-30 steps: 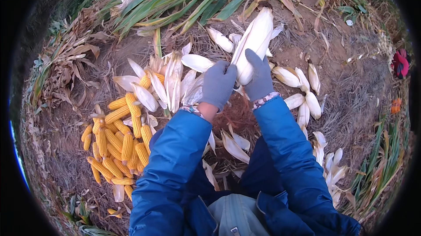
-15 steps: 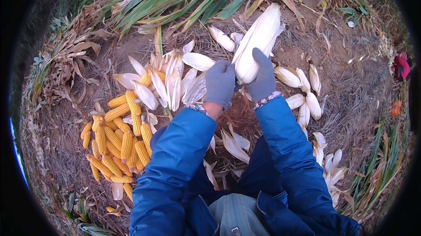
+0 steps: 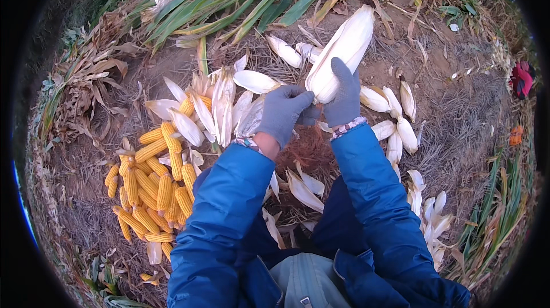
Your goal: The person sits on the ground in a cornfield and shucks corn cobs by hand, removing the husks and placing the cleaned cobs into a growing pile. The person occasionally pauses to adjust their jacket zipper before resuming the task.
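Note:
A large ear of corn (image 3: 344,47) in its pale husk points up and to the right, its dark silk end farthest from me. My right hand (image 3: 344,99), in a grey glove, is closed round its lower end with the thumb along the husk. Beside that near end, my left hand (image 3: 283,112), gloved too, has its fingers curled together; whatever is in them is hidden. Bare yellow corn ears (image 3: 146,185) lie heaped to the left. Loose pale husks (image 3: 224,102) are spread just left of my left hand.
Several ears still in husk (image 3: 395,107) lie to the right on the dry ground. Long green stalks and leaves (image 3: 229,4) stretch across the far side. More husks (image 3: 303,190) lie between my legs. A red item (image 3: 521,79) rests at the far right, above an orange one (image 3: 516,135).
My left hand has drawn slightly left, away from the ear's near end. The ear has shifted a little up and to the right in my right hand.

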Motion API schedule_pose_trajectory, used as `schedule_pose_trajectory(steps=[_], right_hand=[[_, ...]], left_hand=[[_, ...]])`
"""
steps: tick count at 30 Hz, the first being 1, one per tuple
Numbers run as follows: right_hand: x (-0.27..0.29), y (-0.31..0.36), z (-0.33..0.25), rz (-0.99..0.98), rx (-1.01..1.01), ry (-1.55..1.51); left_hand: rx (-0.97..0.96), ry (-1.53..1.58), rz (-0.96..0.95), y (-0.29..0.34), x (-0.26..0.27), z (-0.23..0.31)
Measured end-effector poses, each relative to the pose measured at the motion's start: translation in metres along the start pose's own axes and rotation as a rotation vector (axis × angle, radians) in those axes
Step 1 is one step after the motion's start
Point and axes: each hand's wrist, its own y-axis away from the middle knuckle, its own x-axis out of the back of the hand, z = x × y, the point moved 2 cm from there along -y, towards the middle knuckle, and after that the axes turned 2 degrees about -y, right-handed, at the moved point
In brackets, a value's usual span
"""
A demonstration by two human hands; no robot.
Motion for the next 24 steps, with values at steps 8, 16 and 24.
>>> schedule_pose_trajectory(steps=[8, 16, 24], right_hand=[[-0.006, 0.007, 0.003, 0.003, 0.067, 0.141], [-0.005, 0.005, 0.001, -0.056, -0.019, 0.072], [0.011, -0.006, 0.018, -0.029, -0.095, -0.082]], left_hand=[[0.011, -0.034, 0.057, 0.001, 0.004, -0.003], [-0.008, 0.059, 0.020, -0.001, 0.004, -0.003], [-0.071, 0.075, 0.073, -0.002, 0.000, -0.007]])
